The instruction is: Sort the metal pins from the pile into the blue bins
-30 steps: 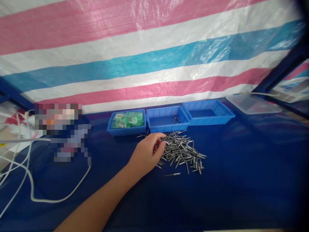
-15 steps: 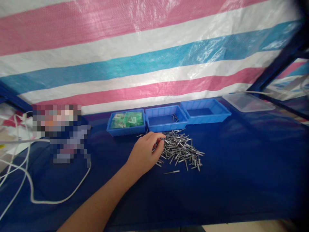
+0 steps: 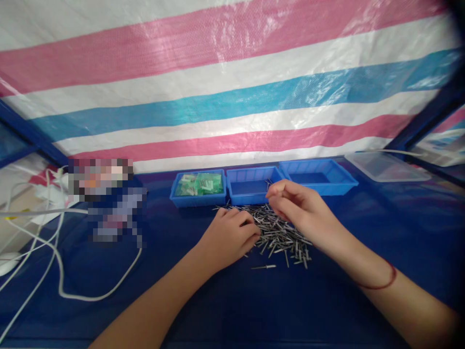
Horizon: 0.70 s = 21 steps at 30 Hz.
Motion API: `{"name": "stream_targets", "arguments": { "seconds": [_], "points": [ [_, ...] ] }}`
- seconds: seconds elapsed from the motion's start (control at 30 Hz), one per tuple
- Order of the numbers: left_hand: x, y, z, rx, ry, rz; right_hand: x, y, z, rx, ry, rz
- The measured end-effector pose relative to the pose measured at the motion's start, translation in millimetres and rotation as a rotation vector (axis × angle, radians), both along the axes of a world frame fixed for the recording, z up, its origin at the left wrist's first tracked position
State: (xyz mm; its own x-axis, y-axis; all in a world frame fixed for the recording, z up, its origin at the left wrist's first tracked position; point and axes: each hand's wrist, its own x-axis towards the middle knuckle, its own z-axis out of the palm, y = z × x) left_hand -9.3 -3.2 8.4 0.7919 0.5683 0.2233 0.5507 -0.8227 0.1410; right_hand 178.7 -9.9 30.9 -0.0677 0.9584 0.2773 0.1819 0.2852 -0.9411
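A loose pile of metal blind rivets (image 3: 278,232) lies on the blue table, with a single rivet (image 3: 263,267) apart from it at the front. Against the pile's left side rests my left hand (image 3: 230,240), fingers curled and thumb close to the index finger; what is between the fingertips is hidden. My right hand (image 3: 301,206) hangs over the back right of the pile, fingers pinched together, and anything in them cannot be made out. Just behind it stands the middle blue bin (image 3: 250,198), where a few rivets (image 3: 269,183) show, partly covered by my hand.
Left of the middle bin is a blue bin (image 3: 198,199) with green-and-white packets. To the right stands another blue bin (image 3: 323,188), then a clear plastic lid (image 3: 387,167). White cables (image 3: 60,271) run along the left. A striped sheet (image 3: 225,97) hangs behind.
My right hand has come into view from the right, over the pile. My left hand stays at the pile's left side, its fingers now lower. The view has shifted slightly.
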Motion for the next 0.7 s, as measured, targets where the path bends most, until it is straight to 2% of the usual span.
{"name": "stream_targets", "arguments": {
  "seconds": [0.23, 0.37, 0.47, 0.57, 0.7],
  "points": [
    [2, -4, -0.4, 0.001, 0.066, 0.058, -1, -16, -6.2, 0.26, -0.547, -0.04],
    [4, -3, -5.4, 0.021, 0.051, 0.074, -7, -14, -16.2, 0.283, -0.685, -0.05],
    [5, 0, -7.1, -0.022, -0.082, 0.146, -11, -13, -21.5, 0.259, -0.618, -0.073],
    [6, 2, -5.6, -0.144, -0.373, 0.272, -15, -11, -25.3, 0.176, -0.418, -0.09],
    [6, 3, -4.3, -0.285, -0.613, 0.361, -21, -9, -35.4, 0.04, -0.231, -0.026]
  ]
}}
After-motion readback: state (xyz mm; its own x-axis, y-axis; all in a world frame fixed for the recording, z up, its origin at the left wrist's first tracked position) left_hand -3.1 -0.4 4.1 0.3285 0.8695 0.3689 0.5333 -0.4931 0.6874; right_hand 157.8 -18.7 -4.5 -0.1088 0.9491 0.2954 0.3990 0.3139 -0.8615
